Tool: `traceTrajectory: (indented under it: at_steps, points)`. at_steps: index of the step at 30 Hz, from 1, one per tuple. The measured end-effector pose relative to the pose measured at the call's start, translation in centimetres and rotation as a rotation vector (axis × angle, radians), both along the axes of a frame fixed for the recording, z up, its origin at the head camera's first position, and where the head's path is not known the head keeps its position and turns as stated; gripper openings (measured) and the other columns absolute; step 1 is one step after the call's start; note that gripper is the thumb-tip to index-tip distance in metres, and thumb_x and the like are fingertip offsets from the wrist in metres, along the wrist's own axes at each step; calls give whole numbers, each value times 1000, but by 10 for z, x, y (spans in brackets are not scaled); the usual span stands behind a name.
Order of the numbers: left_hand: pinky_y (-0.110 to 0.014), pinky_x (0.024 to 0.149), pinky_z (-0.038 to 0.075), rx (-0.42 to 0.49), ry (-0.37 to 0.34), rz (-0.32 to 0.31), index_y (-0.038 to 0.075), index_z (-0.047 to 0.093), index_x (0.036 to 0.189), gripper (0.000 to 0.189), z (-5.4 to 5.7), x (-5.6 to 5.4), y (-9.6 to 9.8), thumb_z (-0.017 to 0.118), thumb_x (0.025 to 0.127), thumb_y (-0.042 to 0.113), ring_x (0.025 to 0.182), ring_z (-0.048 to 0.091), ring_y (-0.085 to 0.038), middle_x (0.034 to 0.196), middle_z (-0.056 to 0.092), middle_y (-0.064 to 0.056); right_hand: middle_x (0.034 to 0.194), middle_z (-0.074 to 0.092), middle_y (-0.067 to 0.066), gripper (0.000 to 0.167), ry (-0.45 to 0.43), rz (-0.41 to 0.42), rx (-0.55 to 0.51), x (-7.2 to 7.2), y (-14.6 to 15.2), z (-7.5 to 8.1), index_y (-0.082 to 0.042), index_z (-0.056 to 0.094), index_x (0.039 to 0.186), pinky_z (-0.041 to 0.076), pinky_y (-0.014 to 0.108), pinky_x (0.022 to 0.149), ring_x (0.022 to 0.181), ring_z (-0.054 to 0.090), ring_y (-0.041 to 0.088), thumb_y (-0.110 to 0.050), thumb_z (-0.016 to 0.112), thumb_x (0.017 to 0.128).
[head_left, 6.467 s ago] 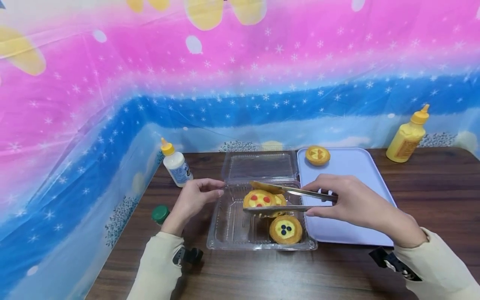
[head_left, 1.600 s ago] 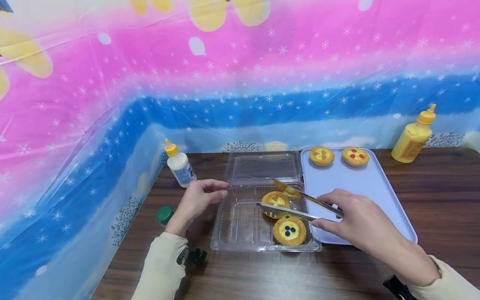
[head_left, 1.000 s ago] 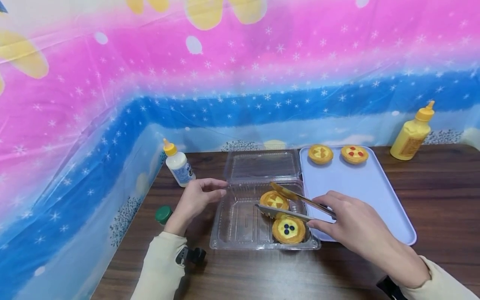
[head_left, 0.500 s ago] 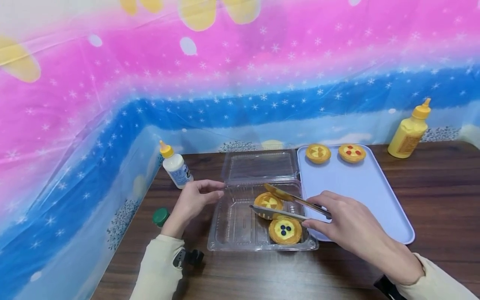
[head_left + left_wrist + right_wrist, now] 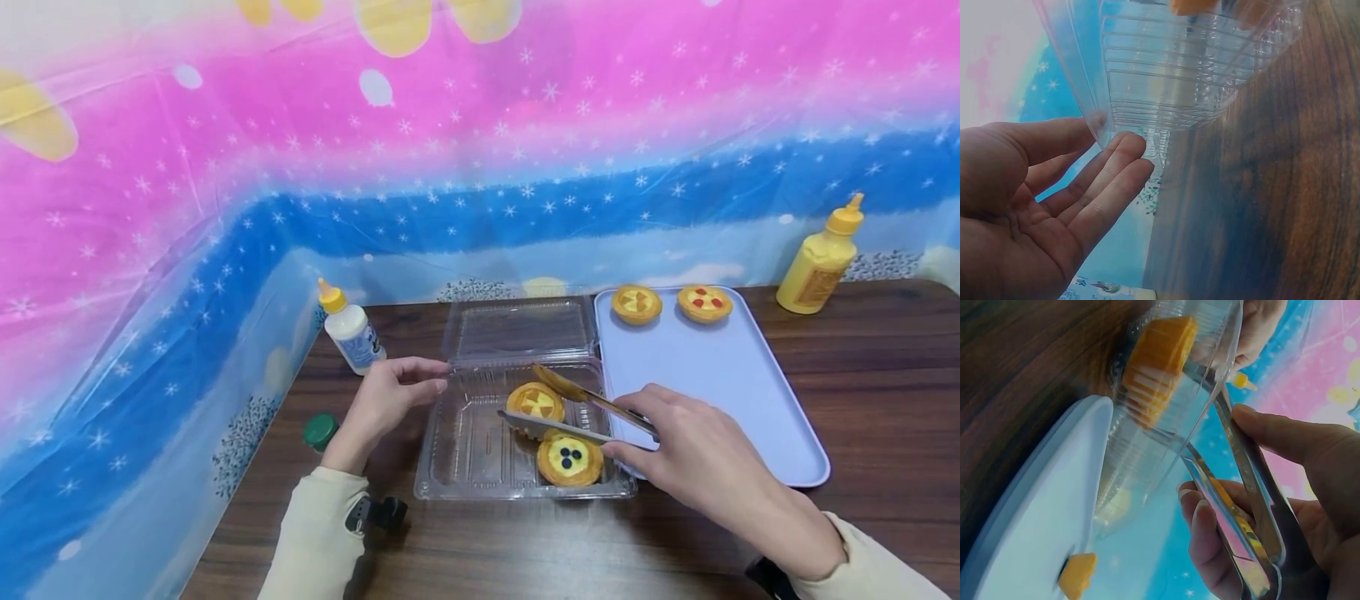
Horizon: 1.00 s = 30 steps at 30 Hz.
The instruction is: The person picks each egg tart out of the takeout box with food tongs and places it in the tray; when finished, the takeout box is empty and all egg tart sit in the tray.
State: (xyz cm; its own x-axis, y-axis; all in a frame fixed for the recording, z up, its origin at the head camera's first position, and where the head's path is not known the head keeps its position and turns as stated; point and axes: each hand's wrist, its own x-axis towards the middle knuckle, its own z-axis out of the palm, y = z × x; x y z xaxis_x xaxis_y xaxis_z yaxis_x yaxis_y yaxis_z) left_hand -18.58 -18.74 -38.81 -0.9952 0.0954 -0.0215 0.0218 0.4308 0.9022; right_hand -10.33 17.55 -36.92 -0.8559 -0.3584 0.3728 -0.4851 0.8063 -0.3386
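Observation:
My left hand (image 5: pixel 386 404) pinches the left rim of a clear plastic clamshell container (image 5: pixel 468 492), thumb on one side and fingers beneath in the left wrist view. The container's lid lies folded back. My right hand (image 5: pixel 693 454) grips metal tongs (image 5: pixel 576 390), thumb on one arm and fingers on the other. Inside the container, the spread tong arms straddle an egg tart with yellow wedges (image 5: pixel 536 400). A tart with dark berries (image 5: pixel 570 460) sits just in front of it. In the right wrist view, the tongs (image 5: pixel 1244 469) reach over the container's wall.
A pale lilac tray (image 5: pixel 750 400) stands right of the container, with a wedge-topped tart (image 5: pixel 637 305) and a red-topped tart (image 5: pixel 705 305) along its far edge. A white bottle (image 5: pixel 354 337) and a green lid (image 5: pixel 321 432) are at left. A yellow bottle (image 5: pixel 817 267) stands back right.
The red-topped tart, between the tongs over the container at first, now sits on the tray. The tongs have come down around the wedge-topped tart. My left hand stays at the rim.

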Motion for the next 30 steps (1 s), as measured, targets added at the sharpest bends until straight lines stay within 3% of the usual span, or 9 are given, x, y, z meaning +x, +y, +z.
traceTrajectory:
  at_steps: [9, 30]
  points:
    - [-39, 90, 63, 7, 7, -13, 0, 77, 122, 23, 0, 0, 0, 73, 99, 1, 104, 75, -28, 118, 76, -16, 88, 67, -8, 37, -3, -48, 16, 7, 0, 5, -14, 78, 106, 47, 36, 54, 66, 54, 7, -37, 94, 82]
    - [-41, 92, 62, -1, -13, -3, 3, 78, 122, 23, 1, -1, 1, 74, 99, 2, 104, 75, -27, 117, 77, -13, 84, 63, -10, 30, 2, 2, 4, 4, -13, -5, -14, 77, 105, 42, 32, 52, 64, 47, 5, -30, 92, 85]
